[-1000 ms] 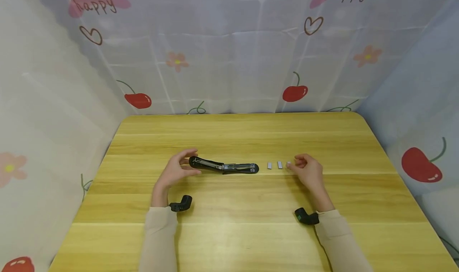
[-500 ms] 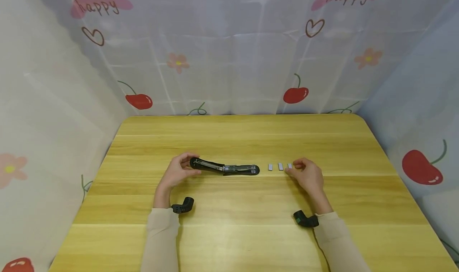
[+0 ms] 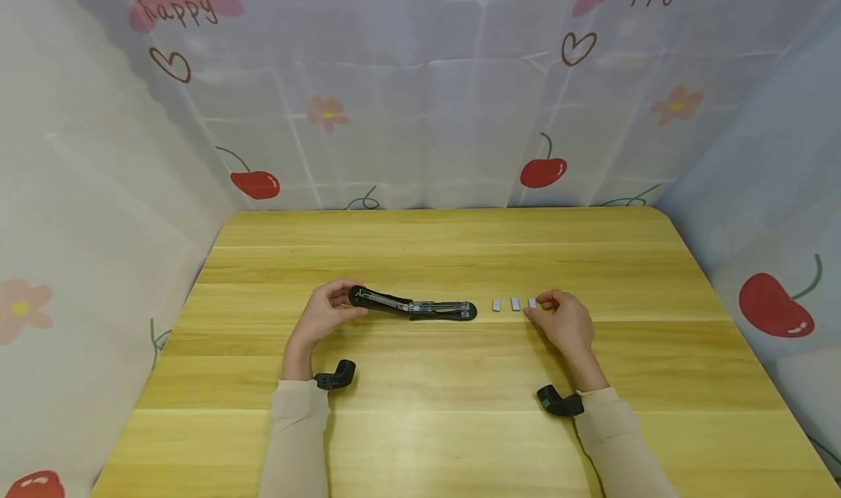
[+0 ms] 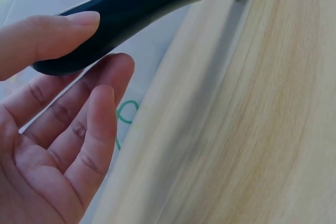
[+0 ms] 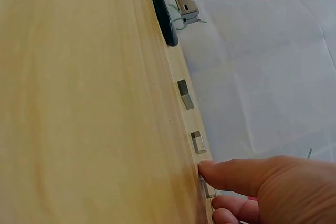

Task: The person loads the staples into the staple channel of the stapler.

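A black stapler point(image 3: 443, 310) lies unfolded at mid-table, its metal channel showing. My left hand point(image 3: 326, 312) grips its left end between thumb and fingers; that half tilts up from the table, as the left wrist view shows with the dark handle point(image 4: 142, 11). To the stapler's right, small silver staple strips stand in a row: a near one point(image 3: 496, 305), a middle one point(image 3: 515, 304) and a far one point(image 3: 532, 303). My right hand point(image 3: 566, 323) pinches the far strip, which shows between thumb and fingers point(image 5: 209, 188) in the right wrist view.
The wooden table point(image 3: 434, 425) reaches back to a printed curtain point(image 3: 420, 133) with cherries and flowers. Black wrist cameras point(image 3: 336, 374) sit on both forearms; a cable runs along the right sleeve point(image 3: 620, 432).
My right thumb has shifted slightly down and left, and more of the far staple strip shows, in line with the others. The left fingers have drawn closer around the stapler's end.
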The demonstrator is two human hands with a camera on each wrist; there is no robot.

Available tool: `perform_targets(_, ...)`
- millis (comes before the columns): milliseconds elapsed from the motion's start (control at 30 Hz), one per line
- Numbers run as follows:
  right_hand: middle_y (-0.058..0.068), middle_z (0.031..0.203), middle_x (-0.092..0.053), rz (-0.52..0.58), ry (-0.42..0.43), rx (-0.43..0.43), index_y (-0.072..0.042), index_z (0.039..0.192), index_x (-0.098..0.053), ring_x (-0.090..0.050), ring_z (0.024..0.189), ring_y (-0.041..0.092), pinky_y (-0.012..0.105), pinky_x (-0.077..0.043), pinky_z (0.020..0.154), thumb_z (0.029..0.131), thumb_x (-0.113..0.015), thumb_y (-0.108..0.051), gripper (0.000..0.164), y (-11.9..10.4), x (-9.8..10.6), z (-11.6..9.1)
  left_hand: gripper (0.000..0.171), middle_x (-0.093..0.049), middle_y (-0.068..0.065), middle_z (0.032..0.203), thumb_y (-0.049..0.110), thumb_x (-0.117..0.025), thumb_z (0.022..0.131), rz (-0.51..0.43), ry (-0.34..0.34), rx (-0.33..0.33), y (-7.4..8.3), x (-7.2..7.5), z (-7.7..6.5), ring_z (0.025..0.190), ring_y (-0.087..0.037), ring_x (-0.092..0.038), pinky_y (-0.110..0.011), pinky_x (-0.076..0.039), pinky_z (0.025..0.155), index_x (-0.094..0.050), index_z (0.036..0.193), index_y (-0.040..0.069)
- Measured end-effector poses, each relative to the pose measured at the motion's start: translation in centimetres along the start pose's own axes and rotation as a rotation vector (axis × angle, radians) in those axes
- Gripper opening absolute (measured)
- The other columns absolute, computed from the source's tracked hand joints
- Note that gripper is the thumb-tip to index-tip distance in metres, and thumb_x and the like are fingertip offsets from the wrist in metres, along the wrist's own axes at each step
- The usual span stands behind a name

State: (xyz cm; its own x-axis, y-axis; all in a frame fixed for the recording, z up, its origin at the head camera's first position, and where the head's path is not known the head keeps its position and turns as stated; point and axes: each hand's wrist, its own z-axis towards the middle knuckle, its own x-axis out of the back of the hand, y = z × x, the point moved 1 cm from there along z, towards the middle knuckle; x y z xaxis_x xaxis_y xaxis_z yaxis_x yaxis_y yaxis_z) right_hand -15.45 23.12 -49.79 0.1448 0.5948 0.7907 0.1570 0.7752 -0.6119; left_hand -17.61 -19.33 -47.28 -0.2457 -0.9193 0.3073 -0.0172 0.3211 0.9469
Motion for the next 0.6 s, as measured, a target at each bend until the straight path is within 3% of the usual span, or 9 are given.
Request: perform_targets(600,0.010,0.087,-0.071,0.013,0.071,0.012,-0.006,0.095,-0.073,-0.062,0.074,0.025,0.027,-0.040,0.056,0.087,-0.072,-0.024,0.019,0.08,-0.22,0.16,0.047,-0.064,-0.019,0.112,-0.001,-0.073,0.083,-0.080,-0.016,0.004,0.14,-0.02,-0.05,0.085,-0.013,-0.066,-0.033,-0.057,0.072,-0.058,0.127,-0.003)
